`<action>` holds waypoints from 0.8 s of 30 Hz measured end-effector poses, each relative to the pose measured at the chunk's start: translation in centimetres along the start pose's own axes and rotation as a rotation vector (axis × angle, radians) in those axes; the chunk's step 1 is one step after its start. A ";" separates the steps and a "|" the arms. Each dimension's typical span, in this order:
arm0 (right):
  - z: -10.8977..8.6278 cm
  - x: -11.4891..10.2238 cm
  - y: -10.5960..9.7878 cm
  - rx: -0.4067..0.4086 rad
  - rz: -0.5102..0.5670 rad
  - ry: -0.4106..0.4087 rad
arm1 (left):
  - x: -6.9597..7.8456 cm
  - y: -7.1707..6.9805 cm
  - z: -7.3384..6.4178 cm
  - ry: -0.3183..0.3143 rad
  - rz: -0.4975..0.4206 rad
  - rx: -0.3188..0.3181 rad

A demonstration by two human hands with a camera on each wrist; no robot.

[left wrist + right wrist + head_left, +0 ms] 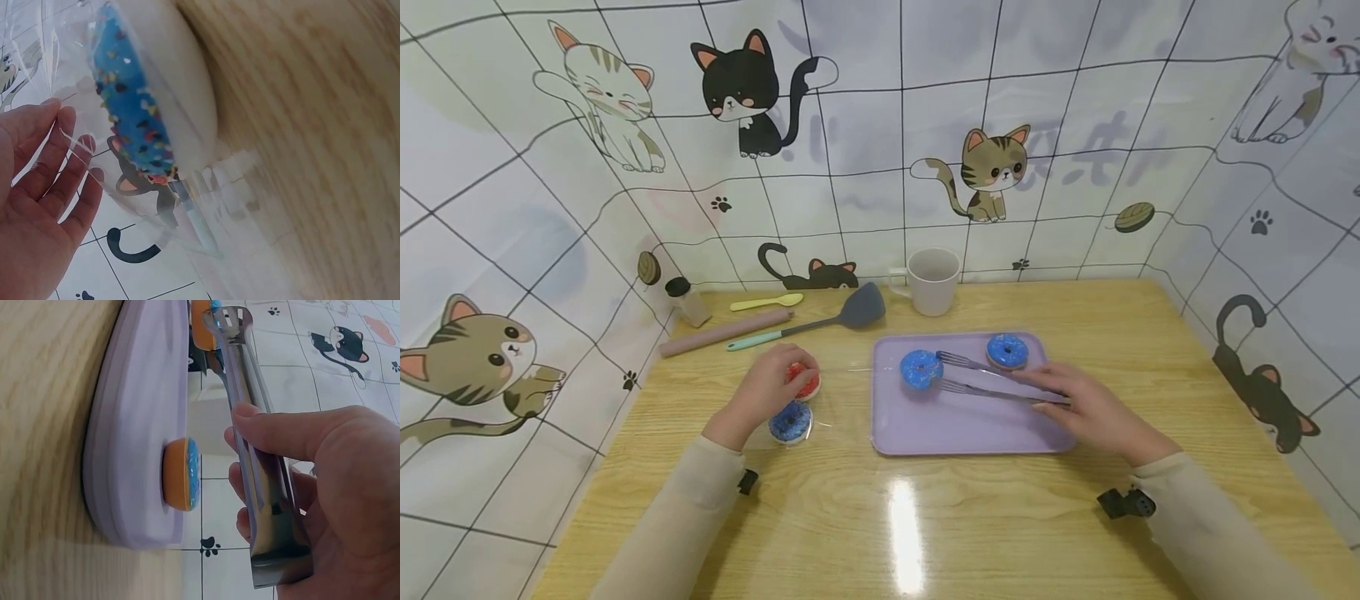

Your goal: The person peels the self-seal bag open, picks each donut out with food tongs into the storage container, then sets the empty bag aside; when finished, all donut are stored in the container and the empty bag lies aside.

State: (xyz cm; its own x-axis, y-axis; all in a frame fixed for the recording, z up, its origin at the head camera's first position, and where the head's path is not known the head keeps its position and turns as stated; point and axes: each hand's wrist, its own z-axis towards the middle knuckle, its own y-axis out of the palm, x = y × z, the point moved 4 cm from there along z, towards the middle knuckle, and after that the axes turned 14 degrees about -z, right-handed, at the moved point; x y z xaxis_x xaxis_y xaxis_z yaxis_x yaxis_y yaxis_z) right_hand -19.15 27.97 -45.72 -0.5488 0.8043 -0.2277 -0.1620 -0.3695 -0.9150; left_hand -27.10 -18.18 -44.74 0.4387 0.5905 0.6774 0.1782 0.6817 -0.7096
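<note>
Donut (pixel 920 369) sits at the tips of tongs (pixel 281 547), left of your gripping right hand (pixel 1086 408); left hand (pixel 764 393) pinches clear plastic (pixel 125 194).

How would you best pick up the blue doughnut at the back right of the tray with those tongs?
The blue doughnut is probably best gripped by its orange side wall, one tip of the tongs on each side, coming from the front and above. It lies flat, icing up, so that wall is exposed, and the tray's rim is close behind.
</note>
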 end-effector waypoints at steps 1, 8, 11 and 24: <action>0.0 0.2 0.0 -0.001 0.001 0.010 | 0.1 0.0 0.0 0.003 -0.004 0.000; 0.4 1.0 0.1 -0.054 0.019 0.093 | 0.5 -0.1 0.0 0.020 -0.016 0.001; 0.5 1.3 0.5 -0.072 0.001 0.105 | 0.5 -0.1 0.0 0.021 -0.016 0.000; 0.7 1.4 0.9 -0.148 -0.003 0.171 | 0.2 0.0 0.1 -0.002 -0.016 -0.019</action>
State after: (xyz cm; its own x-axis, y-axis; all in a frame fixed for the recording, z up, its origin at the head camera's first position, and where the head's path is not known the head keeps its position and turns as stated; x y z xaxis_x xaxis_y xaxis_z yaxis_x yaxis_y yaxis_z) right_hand -20.62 28.48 -46.60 -0.3995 0.8771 -0.2665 -0.0341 -0.3047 -0.9518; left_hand -27.08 -18.03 -44.60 0.4339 0.5803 0.6891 0.2021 0.6827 -0.7022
